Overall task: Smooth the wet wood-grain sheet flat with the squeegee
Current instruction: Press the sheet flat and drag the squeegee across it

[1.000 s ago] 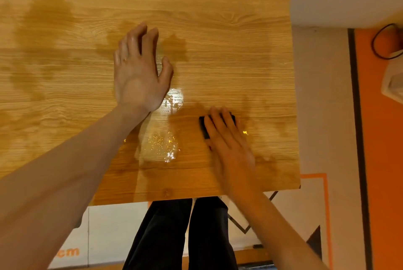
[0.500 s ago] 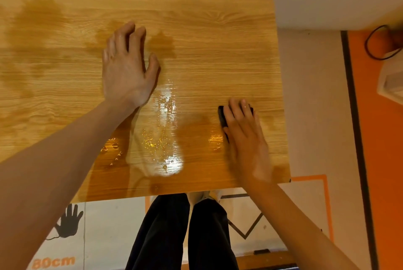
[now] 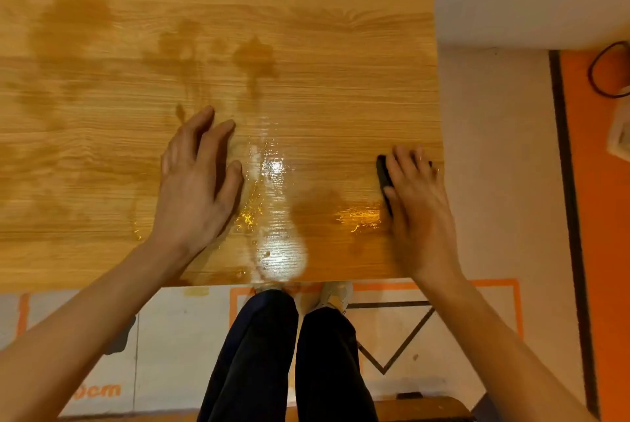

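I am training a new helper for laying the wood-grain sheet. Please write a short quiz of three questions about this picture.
1. True or false: the left hand holds the squeegee.
2. Which edge of the wood-grain sheet is the squeegee nearest? A) left B) right C) far
3. Fill in: the shiny wet patch lies ____ the two hands.

Key: 1. False; the right hand presses it, while the left hand lies flat on the sheet. 2. B. 3. between.

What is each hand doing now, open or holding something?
Left hand: open, fingers straight, flat on the sheet.
Right hand: fingers straight, pressing the squeegee on the sheet near its right edge.
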Available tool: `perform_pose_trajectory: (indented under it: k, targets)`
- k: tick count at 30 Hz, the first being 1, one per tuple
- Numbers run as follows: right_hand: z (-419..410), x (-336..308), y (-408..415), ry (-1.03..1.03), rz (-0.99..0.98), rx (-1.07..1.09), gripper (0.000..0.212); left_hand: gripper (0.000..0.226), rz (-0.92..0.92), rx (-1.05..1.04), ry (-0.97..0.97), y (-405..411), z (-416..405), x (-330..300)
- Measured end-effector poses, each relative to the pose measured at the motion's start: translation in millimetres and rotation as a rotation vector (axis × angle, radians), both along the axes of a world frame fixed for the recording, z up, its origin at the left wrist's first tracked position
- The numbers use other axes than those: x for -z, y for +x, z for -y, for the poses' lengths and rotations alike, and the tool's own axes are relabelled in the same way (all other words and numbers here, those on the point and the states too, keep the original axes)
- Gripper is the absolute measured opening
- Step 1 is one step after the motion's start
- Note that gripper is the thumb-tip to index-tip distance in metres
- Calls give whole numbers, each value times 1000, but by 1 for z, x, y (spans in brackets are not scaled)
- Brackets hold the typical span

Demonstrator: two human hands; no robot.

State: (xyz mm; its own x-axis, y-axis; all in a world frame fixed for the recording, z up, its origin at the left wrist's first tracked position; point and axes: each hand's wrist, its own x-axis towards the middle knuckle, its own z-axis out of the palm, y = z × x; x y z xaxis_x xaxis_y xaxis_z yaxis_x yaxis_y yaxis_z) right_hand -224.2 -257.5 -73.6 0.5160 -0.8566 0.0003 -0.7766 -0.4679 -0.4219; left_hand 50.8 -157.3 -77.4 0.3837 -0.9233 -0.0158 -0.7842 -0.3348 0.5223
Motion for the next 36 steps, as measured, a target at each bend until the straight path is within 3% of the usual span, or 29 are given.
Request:
perform_pose_trajectory:
  k: [5, 11, 14, 19, 23, 27, 30, 36]
  targets:
    - [82, 3, 34, 25, 85, 141, 45, 53, 106, 3, 14, -8, -9, 7]
    - [22, 5, -10, -6, 71, 165, 44, 51, 161, -27, 9, -14, -11, 12]
    - [20, 12, 16, -51, 81, 250, 43, 50, 164, -33, -3, -12, -7, 11]
    - [-37, 21, 106, -137, 60, -20, 48, 49, 184, -34, -1, -14, -10, 12]
    - [-25, 14, 87, -106, 46, -281, 46, 50, 200, -28, 16, -13, -8, 12]
    - [12, 8, 10, -34, 27, -64, 45, 50, 197, -35, 6, -13, -8, 11]
    - [2, 8, 17, -37, 42, 168, 47, 50, 201, -48, 9, -13, -8, 11]
    - [-72, 12, 106, -79, 39, -170, 62, 49, 220, -42, 7, -13, -8, 12]
